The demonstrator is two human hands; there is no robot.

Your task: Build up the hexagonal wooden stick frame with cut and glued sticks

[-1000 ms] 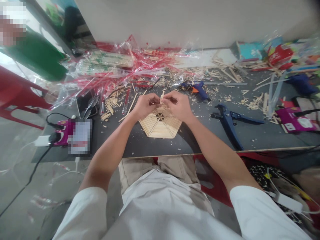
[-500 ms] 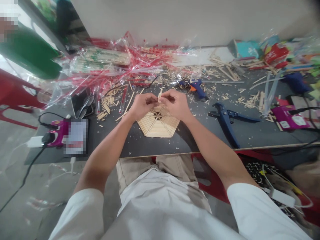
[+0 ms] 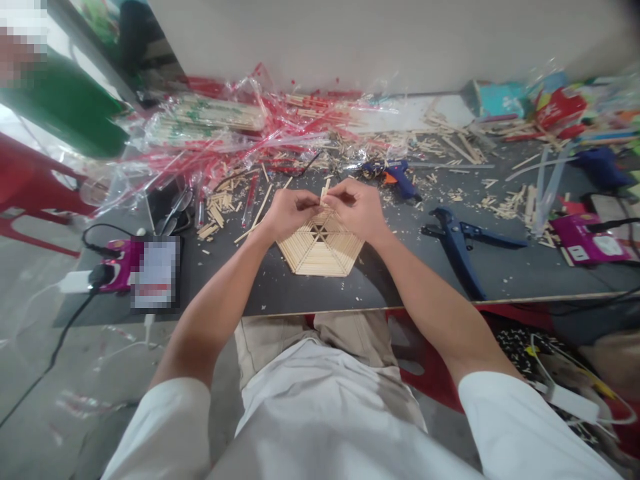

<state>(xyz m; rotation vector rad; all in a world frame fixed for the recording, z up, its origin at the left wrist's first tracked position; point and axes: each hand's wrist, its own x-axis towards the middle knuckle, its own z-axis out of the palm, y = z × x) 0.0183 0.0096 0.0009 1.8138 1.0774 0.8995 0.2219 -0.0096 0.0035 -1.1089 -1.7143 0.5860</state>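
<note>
A hexagonal panel of pale wooden sticks (image 3: 321, 259) lies on the dark table, with a spoked opening near its middle. Over its far edge my left hand (image 3: 293, 212) and my right hand (image 3: 357, 207) meet, fingers pinched together. Between the fingertips a short wooden stick (image 3: 326, 187) pokes up, and both hands appear closed on it. My palms hide the panel's upper corners. Loose long sticks (image 3: 261, 212) lie just left of my left hand. Beyond my right hand rests a blue glue gun (image 3: 399, 177) with an orange part.
Blue cutters (image 3: 457, 247) lie on the right of the table (image 3: 390, 287). Plastic-wrapped stick bundles (image 3: 215, 113) pile up at the back left. A phone (image 3: 156, 273) and a purple power strip (image 3: 117, 265) sit at the left edge; another purple strip (image 3: 587, 239) is at right.
The whole view has shifted slightly, so things appear a little farther right. My hands stay pinched together at the panel's far edge, with hardly any movement.
</note>
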